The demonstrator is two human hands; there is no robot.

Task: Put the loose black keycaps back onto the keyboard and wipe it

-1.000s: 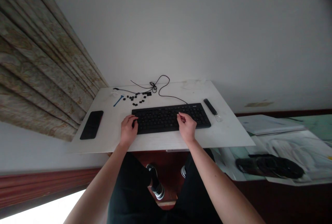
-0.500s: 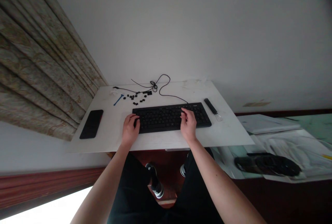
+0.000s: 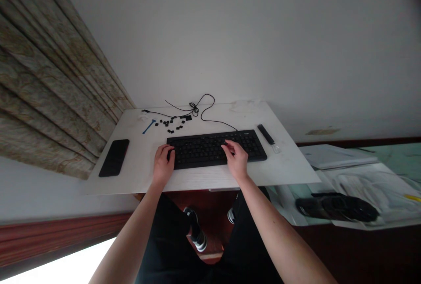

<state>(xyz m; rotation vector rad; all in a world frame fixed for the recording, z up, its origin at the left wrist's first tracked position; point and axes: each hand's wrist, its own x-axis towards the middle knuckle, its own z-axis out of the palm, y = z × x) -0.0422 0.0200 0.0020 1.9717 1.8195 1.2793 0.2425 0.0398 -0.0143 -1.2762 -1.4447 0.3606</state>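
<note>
A black keyboard (image 3: 204,148) lies on a white table (image 3: 292,167) in front of me. My left hand (image 3: 162,165) rests at the keyboard's left end, fingers curled over its edge as if holding it. My right hand (image 3: 237,160) sits on the keys right of the middle, with its fingertips bent down and drawn together on a key. I cannot make out whether anything is between them. Several loose black keycaps (image 3: 173,124) lie behind the keyboard at the back left, next to a small blue tool (image 3: 148,126).
A black phone (image 3: 114,157) lies at the table's left. A black brush (image 3: 265,134) lies right of the keyboard, and the keyboard's cable (image 3: 201,107) coils at the back. A curtain (image 3: 49,91) hangs at the left. Papers and dark sandals (image 3: 335,208) lie at the lower right.
My right hand moved right along the keys, then came back a little to the left. My left hand has stayed at the keyboard's left end.
</note>
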